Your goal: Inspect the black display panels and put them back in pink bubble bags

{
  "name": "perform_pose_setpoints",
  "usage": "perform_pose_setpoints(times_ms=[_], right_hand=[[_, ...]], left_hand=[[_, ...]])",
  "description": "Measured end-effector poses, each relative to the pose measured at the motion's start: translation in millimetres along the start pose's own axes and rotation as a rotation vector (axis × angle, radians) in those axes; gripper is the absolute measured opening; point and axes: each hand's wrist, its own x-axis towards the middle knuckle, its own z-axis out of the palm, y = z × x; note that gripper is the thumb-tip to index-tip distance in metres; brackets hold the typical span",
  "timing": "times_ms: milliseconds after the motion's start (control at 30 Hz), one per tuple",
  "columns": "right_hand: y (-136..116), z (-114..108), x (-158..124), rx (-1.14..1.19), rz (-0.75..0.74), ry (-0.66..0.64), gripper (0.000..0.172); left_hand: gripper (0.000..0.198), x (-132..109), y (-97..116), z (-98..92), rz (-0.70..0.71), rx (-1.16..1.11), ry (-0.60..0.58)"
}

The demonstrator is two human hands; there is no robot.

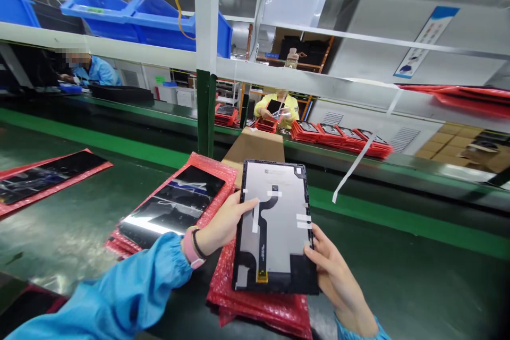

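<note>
Between my two hands a tablet screen panel is held up, its grey back with a black flex cable and white tape strips facing me. My left hand grips its left edge, thumb lying on the back. On the lower right edge, my right hand pinches the panel with thumb and fingers. Beneath it lies a stack of red bubble-wrap bags. Left of that, a glossy black screen rests face up on another stack of red bubble wrap.
Farther left another black screen lies on red wrap. A cardboard piece sits behind the panel, and a green-and-white post rises beside it. Blue bins hang above. Red-wrapped stacks and a person in yellow are across the bench.
</note>
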Motion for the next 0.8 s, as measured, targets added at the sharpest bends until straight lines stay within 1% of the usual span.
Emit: perform_pose_setpoints(times_ms=[100, 167, 200, 233, 267, 300, 333, 367, 400, 433, 467, 500, 533, 600, 633, 700, 733, 800], right_hand=[[-9.8, 2.5, -0.7, -0.019, -0.048, 0.032, 0.061], [-17.9, 1.5, -2.0, -0.053, -0.117, 0.068, 0.063], [-22.6, 1.0, -3.1, -0.089, -0.174, 0.102, 0.062], [-27.5, 0.8, -4.6, -0.131, -0.246, 0.155, 0.059], [-32.5, 1.1, -6.3, -0.16, -0.32, 0.206, 0.056], [-37.2, 2.2, -8.2, -0.161, -0.373, 0.237, 0.053], [-41.4, 3.9, -10.1, -0.126, -0.383, 0.225, 0.052], [-45.0, 6.1, -11.8, -0.064, -0.347, 0.169, 0.054], [-47.6, 8.7, -13.1, 0.009, -0.286, 0.093, 0.062], [-49.1, 11.4, -13.8, 0.072, -0.224, 0.03, 0.074], [-49.5, 13.7, -13.9, 0.106, -0.186, 0.006, 0.085], [-48.9, 15.5, -13.3, 0.112, -0.186, 0.028, 0.092], [-47.5, 16.5, -11.9, 0.1, -0.216, 0.076, 0.091], [-43.5, 16.7, -7.4, 0.083, -0.285, 0.167, 0.078], [-41.4, 16.1, -4.5, 0.088, -0.296, 0.184, 0.073], [-38.1, 15.3, 2.2, 0.126, -0.3, 0.18, 0.065], [-37.0, 15.6, 5.6, 0.151, -0.307, 0.165, 0.062], [-36.2, 18.0, 12.5, 0.188, -0.335, 0.129, 0.057]], left_hand=[[0.032, 5.0, 7.9, 16.9, 0.103, -0.018, 0.032], [0.03, 7.5, 12.6, 23.8, 0.184, -0.019, 0.047], [0.028, 8.2, 14.4, 26.1, 0.243, 0.019, 0.067], [0.026, 8.4, 15.6, 27.7, 0.319, 0.097, 0.094], [0.024, 8.3, 16.1, 28.9, 0.411, 0.212, 0.117], [0.023, 8.1, 16.0, 29.5, 0.516, 0.357, 0.114], [0.025, 7.8, 15.4, 29.7, 0.623, 0.516, 0.066], [0.029, 7.8, 14.4, 29.6, 0.723, 0.666, -0.025], [0.034, 8.0, 13.1, 29.1, 0.807, 0.785, -0.148], [0.039, 8.7, 11.9, 28.4, 0.873, 0.886, -0.278], [0.042, 9.7, 10.8, 27.6, 0.915, 0.97, -0.391], [0.043, 10.9, 10.1, 26.9, 0.941, 1.045, -0.475], [0.042, 12.3, 9.8, 26.3, 0.966, 1.11, -0.525], [0.04, 14.5, 10.8, 26.4, 1.044, 1.226, -0.568], [0.041, 14.9, 11.9, 27.2, 1.103, 1.274, -0.567], [0.042, 14.0, 14.8, 30.1, 1.229, 1.338, -0.534], [0.04, 12.7, 16.0, 31.7, 1.287, 1.339, -0.53], [0.031, 9.5, 17.8, 33.9, 1.4, 1.275, -0.557]])
